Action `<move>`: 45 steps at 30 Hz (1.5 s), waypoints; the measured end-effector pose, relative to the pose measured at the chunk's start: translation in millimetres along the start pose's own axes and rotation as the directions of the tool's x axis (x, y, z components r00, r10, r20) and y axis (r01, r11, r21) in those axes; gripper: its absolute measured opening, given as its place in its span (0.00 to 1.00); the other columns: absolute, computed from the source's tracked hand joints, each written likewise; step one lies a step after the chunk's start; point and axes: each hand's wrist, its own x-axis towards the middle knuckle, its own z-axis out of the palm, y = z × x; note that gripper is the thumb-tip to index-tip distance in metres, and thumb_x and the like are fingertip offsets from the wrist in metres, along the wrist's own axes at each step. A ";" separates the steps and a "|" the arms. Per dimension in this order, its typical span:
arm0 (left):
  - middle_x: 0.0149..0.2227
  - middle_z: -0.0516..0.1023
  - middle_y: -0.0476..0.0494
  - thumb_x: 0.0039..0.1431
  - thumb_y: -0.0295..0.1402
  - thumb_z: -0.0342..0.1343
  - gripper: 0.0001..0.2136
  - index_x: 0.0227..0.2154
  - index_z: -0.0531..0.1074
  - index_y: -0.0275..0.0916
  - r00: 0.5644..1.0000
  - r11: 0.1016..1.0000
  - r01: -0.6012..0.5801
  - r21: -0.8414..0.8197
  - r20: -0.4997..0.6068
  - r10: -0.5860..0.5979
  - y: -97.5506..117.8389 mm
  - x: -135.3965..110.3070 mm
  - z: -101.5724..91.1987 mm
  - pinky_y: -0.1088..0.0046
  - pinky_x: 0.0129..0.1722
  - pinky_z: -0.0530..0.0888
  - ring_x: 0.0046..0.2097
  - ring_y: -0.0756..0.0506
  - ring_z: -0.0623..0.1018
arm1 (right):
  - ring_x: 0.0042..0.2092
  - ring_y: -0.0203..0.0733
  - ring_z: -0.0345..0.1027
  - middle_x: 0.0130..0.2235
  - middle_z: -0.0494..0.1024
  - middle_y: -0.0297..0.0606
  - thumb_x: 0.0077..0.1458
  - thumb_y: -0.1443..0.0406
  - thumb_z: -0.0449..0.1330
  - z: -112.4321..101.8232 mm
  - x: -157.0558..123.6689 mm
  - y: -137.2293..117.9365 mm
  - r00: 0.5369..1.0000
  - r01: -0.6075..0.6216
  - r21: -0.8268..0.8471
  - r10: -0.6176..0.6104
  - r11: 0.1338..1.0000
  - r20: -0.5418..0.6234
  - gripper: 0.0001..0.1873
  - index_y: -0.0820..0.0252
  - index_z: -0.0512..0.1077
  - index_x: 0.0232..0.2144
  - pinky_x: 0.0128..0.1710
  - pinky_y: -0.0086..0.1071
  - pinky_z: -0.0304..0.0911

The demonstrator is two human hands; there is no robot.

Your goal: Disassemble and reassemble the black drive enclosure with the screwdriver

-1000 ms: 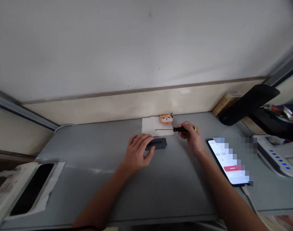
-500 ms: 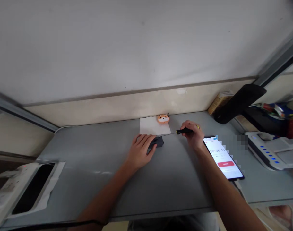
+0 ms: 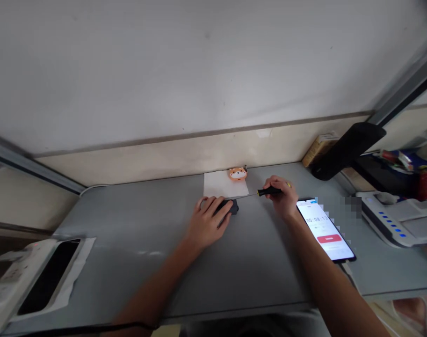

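Observation:
My left hand (image 3: 206, 222) lies over a small dark grey box (image 3: 231, 206) on the grey table (image 3: 136, 243), fingers curled round it so that only its right end shows. My right hand (image 3: 282, 197) is closed on the black handle of a thin screwdriver (image 3: 267, 191). The screwdriver's shaft runs left and down, and its tip meets the box's right end. Behind the box lie a white sheet of paper (image 3: 220, 186) and a small orange animal-face figure (image 3: 238, 173).
A lit phone (image 3: 323, 228) showing a timer lies right of my right hand, with a cable at its near end. A white device with blue lights (image 3: 395, 220) and a black lamp head (image 3: 346, 150) stand at the right. A power strip and a dark screen (image 3: 45, 276) lie at the left.
The box has turned end-on under my left hand, which now covers more of it. My right hand has swung the screwdriver down from the paper until its tip reaches the box's end.

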 end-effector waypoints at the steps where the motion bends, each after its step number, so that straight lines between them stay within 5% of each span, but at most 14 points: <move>1: 0.44 0.83 0.44 0.67 0.29 0.54 0.09 0.47 0.76 0.44 1.000 1.000 0.001 0.002 0.007 -0.002 0.2 0.3 -0.3 0.62 0.52 0.70 0.44 0.43 0.80 | 0.18 0.35 0.57 0.17 0.68 0.36 0.35 0.59 0.59 0.0 -0.2 -0.2 1.000 -0.005 -0.004 0.005 1.000 -0.001 0.10 0.57 0.73 0.13 0.15 0.29 0.45; 45: 0.48 0.82 0.40 0.65 0.27 0.54 0.14 0.51 0.75 0.42 1.000 1.000 0.017 -0.018 0.026 -0.017 -0.1 -6.7 5.7 0.59 0.54 0.71 0.48 0.40 0.80 | 0.21 0.37 0.58 0.19 0.69 0.38 0.36 0.60 0.58 -2.5 -1.0 3.7 1.000 0.027 -0.007 -0.027 1.000 -0.012 0.09 0.56 0.74 0.12 0.17 0.32 0.48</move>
